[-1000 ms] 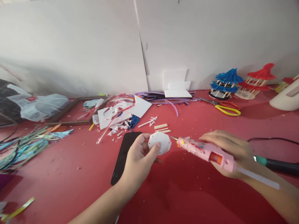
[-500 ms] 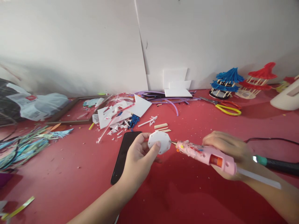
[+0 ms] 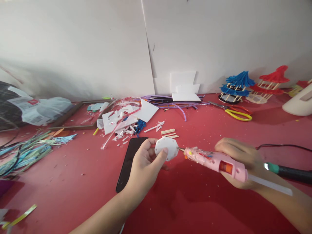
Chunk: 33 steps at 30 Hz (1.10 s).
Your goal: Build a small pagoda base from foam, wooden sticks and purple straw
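Between thumb and fingers my left hand (image 3: pixel 147 162) grips a white octagonal foam-board piece (image 3: pixel 170 147) with small holes near its edge. My right hand (image 3: pixel 237 159) is closed round a pink hot glue gun (image 3: pixel 212 160); its handle is hidden behind the hand. The gun's metal nozzle meets the piece's right edge. A clear glue stick (image 3: pixel 270 184) sticks out of the gun's back. Under my left hand lies a black phone (image 3: pixel 129 162). Just beyond the piece are short wooden sticks (image 3: pixel 168 132).
White board scraps (image 3: pixel 146 110) and trimmings lie at the back left. Scissors with yellow and red handles (image 3: pixel 237 114) lie near a blue pagoda model (image 3: pixel 236 86) and a red one (image 3: pixel 271 83). A black-handled tool (image 3: pixel 290 173) is beside my right wrist. Coloured strips (image 3: pixel 31 152) spread at left.
The right hand's fingers have shifted slightly on the glue gun. The nozzle stays at the same edge of the white piece, and my left hand keeps its hold.
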Each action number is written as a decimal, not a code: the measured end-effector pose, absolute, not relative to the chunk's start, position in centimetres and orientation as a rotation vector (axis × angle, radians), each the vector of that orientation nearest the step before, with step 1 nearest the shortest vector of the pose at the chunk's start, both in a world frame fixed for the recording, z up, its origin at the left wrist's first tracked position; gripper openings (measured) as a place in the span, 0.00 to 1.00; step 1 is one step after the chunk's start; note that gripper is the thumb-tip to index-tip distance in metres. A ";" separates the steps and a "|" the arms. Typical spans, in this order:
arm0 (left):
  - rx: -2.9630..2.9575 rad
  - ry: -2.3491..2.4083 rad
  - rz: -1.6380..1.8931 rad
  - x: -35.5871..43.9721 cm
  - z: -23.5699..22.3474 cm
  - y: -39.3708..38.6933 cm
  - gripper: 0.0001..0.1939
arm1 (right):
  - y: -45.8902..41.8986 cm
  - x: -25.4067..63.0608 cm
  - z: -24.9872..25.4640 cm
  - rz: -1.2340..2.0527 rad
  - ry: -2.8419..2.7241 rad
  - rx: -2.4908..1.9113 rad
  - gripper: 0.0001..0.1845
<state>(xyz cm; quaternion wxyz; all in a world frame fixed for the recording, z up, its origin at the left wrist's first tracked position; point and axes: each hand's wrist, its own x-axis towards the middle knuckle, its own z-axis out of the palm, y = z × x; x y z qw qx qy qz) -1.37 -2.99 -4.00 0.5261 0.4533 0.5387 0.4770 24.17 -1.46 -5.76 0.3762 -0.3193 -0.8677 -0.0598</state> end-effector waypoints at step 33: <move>0.948 1.131 1.294 -1.7 -4.8 -2.3 0.15 | -1.5 24.7 -6.0 -0.159 -2.210 -0.772 0.14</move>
